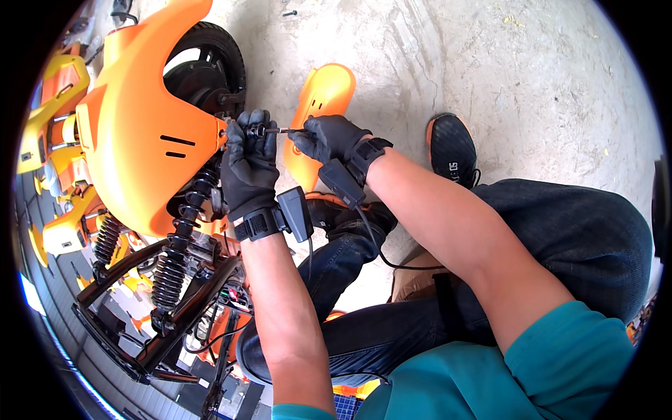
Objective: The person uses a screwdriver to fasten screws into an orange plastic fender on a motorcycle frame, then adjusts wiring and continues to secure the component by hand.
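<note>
The right hand [332, 137] pinches one end of a slim rod [285, 131], which spans the gap between the hands; the left hand [250, 168] has its fingers curled about a dark fitting [257, 131] at the other end, how firmly I cannot tell. Thick gloves could dull the feel for such small parts, so the fitting might slip from the left fingers and drop to the concrete floor [392, 77] below. If the right hand pulls off line, the rod could come away or twist. The wrist cable [367, 225] hanging below the right hand might snag on a knee or shoe. Just left of the left hand, the large orange bodywork [133, 133] crowds its reach, with a coil spring [170, 276] nearer the wearer. A loose orange panel [329, 82] lies beneath and beyond the hands, where a dropped piece could scratch it
</note>
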The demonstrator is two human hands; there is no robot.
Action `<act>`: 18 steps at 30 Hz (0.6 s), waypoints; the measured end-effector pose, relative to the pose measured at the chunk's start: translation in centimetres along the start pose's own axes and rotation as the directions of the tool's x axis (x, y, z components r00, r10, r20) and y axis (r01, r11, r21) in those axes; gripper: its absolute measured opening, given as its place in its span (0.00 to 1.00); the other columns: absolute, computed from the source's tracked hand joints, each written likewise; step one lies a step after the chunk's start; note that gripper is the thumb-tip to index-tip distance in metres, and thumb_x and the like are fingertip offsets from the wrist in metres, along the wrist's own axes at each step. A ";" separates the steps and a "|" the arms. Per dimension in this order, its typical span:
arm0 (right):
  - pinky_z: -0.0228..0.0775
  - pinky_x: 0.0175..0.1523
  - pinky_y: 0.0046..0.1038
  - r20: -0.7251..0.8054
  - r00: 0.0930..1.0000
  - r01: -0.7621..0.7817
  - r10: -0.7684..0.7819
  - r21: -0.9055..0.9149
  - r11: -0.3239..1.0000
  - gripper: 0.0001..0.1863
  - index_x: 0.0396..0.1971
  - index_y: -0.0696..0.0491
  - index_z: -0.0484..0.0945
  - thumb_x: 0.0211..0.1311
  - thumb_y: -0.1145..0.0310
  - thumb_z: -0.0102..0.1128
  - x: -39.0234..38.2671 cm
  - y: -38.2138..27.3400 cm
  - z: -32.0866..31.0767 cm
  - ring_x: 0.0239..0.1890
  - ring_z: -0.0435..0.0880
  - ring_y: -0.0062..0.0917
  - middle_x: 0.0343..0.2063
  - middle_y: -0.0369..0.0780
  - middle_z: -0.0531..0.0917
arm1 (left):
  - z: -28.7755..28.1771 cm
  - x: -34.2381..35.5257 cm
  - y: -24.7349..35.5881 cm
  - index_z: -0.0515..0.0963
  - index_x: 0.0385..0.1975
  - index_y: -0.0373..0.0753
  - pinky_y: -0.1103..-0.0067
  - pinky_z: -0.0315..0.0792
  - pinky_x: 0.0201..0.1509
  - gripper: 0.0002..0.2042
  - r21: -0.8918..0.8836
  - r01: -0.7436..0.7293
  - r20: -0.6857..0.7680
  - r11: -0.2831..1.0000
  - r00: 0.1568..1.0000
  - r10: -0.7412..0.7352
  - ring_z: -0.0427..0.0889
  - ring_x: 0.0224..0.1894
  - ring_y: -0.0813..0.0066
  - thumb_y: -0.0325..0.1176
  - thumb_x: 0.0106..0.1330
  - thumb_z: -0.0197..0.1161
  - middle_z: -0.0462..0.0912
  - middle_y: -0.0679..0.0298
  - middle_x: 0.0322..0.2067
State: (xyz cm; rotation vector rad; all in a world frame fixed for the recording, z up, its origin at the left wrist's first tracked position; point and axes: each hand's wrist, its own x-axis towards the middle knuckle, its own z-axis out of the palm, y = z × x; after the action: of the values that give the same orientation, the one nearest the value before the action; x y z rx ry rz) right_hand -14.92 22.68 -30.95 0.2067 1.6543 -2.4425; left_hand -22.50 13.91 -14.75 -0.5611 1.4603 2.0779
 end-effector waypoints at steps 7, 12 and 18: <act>0.75 0.31 0.17 0.128 0.771 -0.376 0.624 0.882 0.283 0.12 0.37 0.61 0.71 0.67 0.66 0.43 0.3 -4.8 0.4 0.28 0.79 0.22 0.29 0.43 0.78 | -1.3 0.3 -0.1 0.70 0.46 0.37 0.65 0.64 0.62 0.14 0.034 0.001 -0.008 0.999 1.000 -0.001 0.70 0.56 0.61 0.36 0.67 0.48 0.75 0.59 0.47; 0.77 0.36 0.26 -0.281 0.914 -0.043 0.293 0.651 0.758 0.11 0.41 0.58 0.70 0.66 0.68 0.44 2.5 -9.2 -2.2 0.31 0.80 0.27 0.34 0.44 0.79 | -6.8 2.0 -0.7 0.69 0.48 0.35 0.68 0.66 0.59 0.13 0.147 -0.041 0.178 0.988 0.984 0.014 0.71 0.54 0.66 0.33 0.66 0.51 0.74 0.62 0.48; 0.73 0.36 0.30 -0.052 0.637 0.685 -0.769 -0.419 0.596 0.11 0.39 0.51 0.75 0.55 0.70 0.52 3.3 -19.4 0.8 0.29 0.82 0.30 0.27 0.41 0.81 | -1.5 0.0 -0.2 0.69 0.48 0.35 0.71 0.69 0.55 0.13 0.208 0.003 -0.025 0.978 1.000 0.002 0.73 0.52 0.67 0.31 0.65 0.51 0.74 0.62 0.48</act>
State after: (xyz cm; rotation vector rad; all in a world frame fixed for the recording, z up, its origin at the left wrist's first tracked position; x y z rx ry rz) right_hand -22.62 28.75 -13.83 -0.3541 2.7037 -2.5964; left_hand -22.36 12.59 -15.39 -0.5060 1.6667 1.8936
